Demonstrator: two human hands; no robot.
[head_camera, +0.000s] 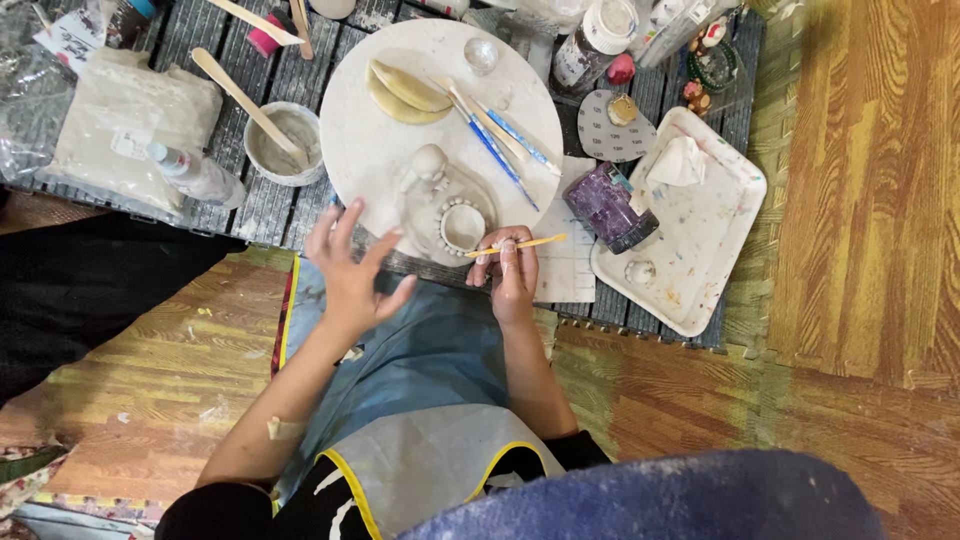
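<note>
My right hand (513, 272) pinches a thin yellow wooden modelling stick (516, 244), its long axis level, pointing left at the small white clay ring-shaped piece (461, 226) on the round white board (370, 130). That piece lies just beyond both hands. My left hand (350, 270) hovers spread beside it, holding nothing.

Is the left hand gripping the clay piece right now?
No: the left hand hovers open with fingers spread beside the clay piece, while the right hand holds a thin wooden tool.
</note>
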